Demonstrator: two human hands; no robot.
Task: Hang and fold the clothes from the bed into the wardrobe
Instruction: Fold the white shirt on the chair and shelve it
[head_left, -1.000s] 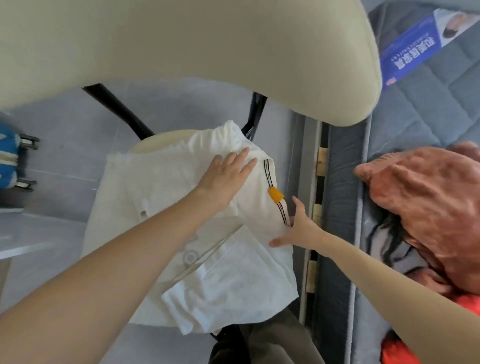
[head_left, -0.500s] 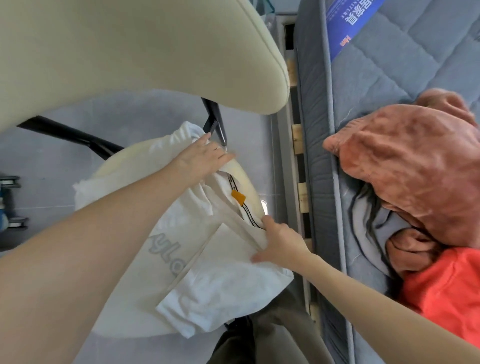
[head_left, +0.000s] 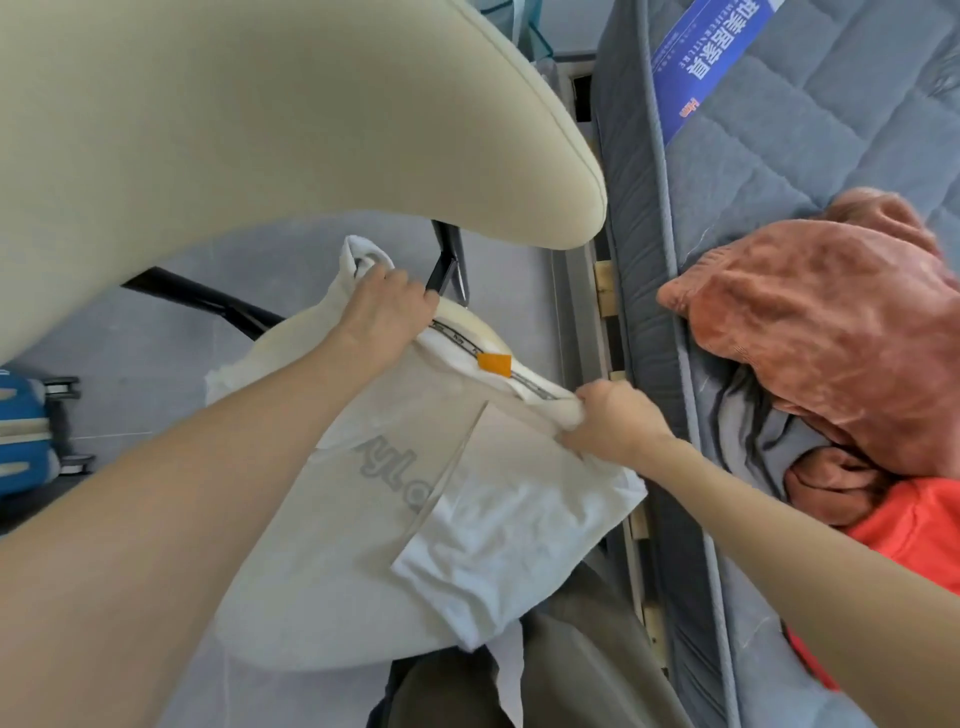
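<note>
A white T-shirt (head_left: 483, 509) with grey lettering and an orange neck tag lies partly folded on a cream chair seat (head_left: 467, 322). My left hand (head_left: 387, 306) grips the shirt's far edge near the collar. My right hand (head_left: 615, 421) pinches the bunched edge at the other end of the collar band. Between the two hands the collar edge is stretched taut. On the bed to the right lies a pile of clothes: a rust-brown garment (head_left: 821, 322), a grey one (head_left: 753, 431) and a red-orange one (head_left: 914, 535).
The chair's cream backrest (head_left: 234, 130) fills the upper left, with black legs (head_left: 447, 260) below it. The grey quilted mattress (head_left: 805, 130) with a blue label runs along the right. A blue suitcase (head_left: 23, 431) stands at the left edge. Olive trousers (head_left: 545, 670) show at the bottom.
Both hands went from lying flat on the shirt to gripping its collar edge. The edge is now lifted and pulled taut between them, and the lettering has come into view.
</note>
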